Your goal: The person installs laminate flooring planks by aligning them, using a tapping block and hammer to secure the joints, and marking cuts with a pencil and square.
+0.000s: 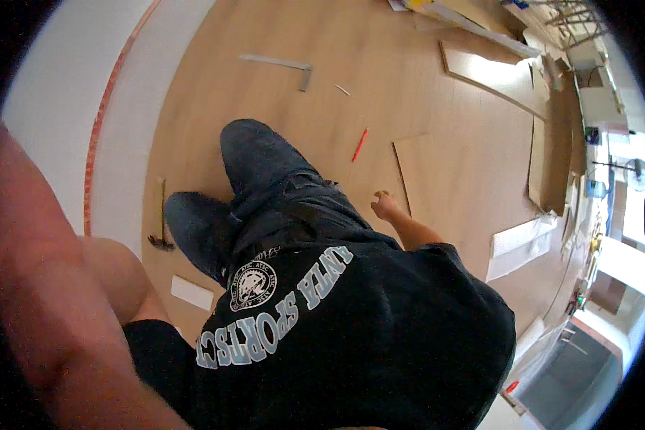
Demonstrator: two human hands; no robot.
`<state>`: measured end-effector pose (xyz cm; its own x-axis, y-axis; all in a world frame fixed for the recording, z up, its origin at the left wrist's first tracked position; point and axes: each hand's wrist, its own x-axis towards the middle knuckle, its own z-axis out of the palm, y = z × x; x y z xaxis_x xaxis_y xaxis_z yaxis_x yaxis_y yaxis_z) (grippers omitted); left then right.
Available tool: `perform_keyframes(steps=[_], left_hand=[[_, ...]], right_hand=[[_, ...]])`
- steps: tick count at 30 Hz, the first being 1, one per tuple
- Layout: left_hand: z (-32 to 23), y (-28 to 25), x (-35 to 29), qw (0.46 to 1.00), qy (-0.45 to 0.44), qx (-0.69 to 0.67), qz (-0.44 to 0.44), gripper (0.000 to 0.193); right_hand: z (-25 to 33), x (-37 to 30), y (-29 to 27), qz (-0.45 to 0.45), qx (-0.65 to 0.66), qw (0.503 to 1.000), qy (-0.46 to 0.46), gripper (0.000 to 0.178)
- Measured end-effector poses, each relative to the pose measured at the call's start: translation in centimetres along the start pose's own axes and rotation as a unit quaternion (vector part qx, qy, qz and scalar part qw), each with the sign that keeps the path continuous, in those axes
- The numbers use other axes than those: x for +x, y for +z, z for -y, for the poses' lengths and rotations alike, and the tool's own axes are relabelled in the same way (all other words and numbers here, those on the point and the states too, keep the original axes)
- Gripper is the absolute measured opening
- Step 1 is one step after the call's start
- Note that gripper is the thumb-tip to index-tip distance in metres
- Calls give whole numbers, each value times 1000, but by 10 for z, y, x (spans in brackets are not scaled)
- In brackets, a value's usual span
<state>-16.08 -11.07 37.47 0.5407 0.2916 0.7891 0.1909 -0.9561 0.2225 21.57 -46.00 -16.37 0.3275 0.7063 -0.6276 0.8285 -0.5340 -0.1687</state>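
My right hand (385, 206) hovers by my right side, its fingers slightly bent and apart, with nothing visible in them. It is nearest to the edge of a loose wood-toned floor plank (417, 161). Close to the camera, my raised left arm fills the left side, blurred; I cannot make out the fingers of my left hand (32, 193). Beyond my knees lie a red pencil (361, 145), a thin pale stick (342, 89) and a metal try square (283, 64). A claw hammer (160, 226) rests left of my knees, and a white rectangular block (191, 292) lies nearer.
A white wall (132, 107) with a red strip (100, 129) runs along the left. Planks (491, 75), an open cardboard box (555, 154) and white foam-like sheets (521, 247) lie to the right. A fan (636, 172) stands farther right.
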Motion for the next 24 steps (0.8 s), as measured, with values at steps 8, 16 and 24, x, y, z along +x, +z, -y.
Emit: perform_keyframes(steps=[8, 16, 24], left_hand=[[33, 139, 133, 985, 94, -55, 130, 41], [105, 199, 188, 975, 93, -71, 187, 42], [199, 275, 304, 966, 140, -85, 200, 44]], right_hand=[[45, 7, 23, -18, 72, 993, -88, 49], [75, 104, -90, 49, 140, 989, 25, 47], [91, 312, -234, 36, 160, 985, 49, 46]])
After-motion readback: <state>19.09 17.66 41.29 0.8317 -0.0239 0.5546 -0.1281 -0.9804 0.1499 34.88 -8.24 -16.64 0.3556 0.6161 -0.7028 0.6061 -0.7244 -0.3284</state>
